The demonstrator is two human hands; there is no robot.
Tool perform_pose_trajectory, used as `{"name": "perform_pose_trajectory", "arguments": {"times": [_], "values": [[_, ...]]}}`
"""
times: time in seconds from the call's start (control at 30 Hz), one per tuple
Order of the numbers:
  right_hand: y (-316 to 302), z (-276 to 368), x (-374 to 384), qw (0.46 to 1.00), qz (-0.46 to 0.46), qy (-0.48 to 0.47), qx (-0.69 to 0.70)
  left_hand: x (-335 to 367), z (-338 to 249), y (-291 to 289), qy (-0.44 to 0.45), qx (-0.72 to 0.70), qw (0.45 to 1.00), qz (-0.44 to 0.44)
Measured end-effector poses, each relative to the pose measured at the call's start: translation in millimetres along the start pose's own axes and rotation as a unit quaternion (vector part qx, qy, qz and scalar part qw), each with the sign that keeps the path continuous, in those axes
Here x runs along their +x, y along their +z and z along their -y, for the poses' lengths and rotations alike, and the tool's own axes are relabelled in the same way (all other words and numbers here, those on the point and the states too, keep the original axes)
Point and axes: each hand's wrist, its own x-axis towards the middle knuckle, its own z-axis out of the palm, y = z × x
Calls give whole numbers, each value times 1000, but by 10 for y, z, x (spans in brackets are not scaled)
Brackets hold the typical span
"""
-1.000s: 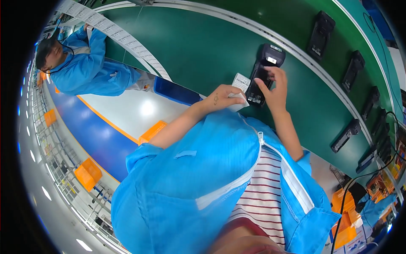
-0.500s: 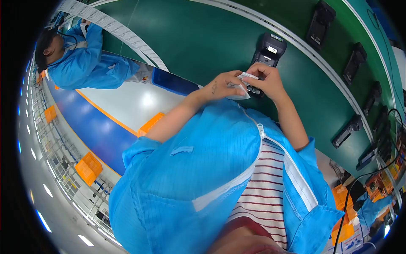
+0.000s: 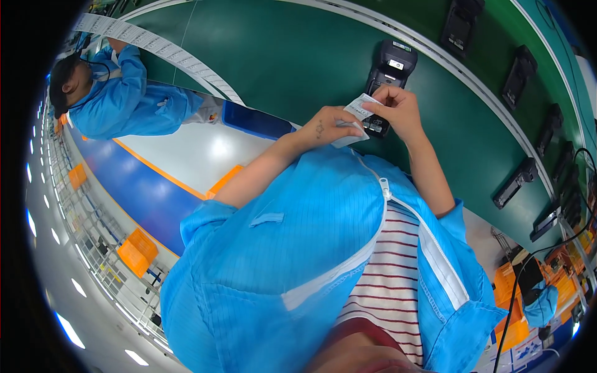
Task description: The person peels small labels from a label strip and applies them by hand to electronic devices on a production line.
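Note:
Between my two hands is a small white printed label (image 3: 359, 107) on pale backing. My left hand (image 3: 328, 127) grips the lower part, its thumb and fingers pressed together on the sheet. My right hand (image 3: 397, 110) pinches the label's upper right edge between thumb and fingers. Just beyond and partly under my hands, a black handheld device (image 3: 393, 67) with small white stickers lies on the green bench. My right hand covers part of its middle, and its lower end shows between my hands.
Several similar black devices (image 3: 520, 76) line the right side of the green bench (image 3: 273, 56). A long strip of white labels (image 3: 161, 48) curves across the far left. Beside it a co-worker in a blue jacket (image 3: 124, 102) stands at the bench. A blue tray (image 3: 256, 119) sits by the edge.
My right hand has shifted slightly, and more of the label's printed face shows between my hands. The bench and devices appear shifted a little in the view.

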Motion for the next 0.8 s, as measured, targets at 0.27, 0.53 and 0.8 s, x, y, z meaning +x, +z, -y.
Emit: {"name": "perform_pose_trajectory", "arguments": {"times": [0.27,0.53,0.8], "values": [[-27,87,-14,995,97,-8,-17,90,-370,-194,99,57,989,92],[31,-64,-76,996,-21,62,56,91,-156,-11,47,12,997,59],[155,-226,-143,969,-225,-67,74,76,23,12,13,14,1000,0]]}}
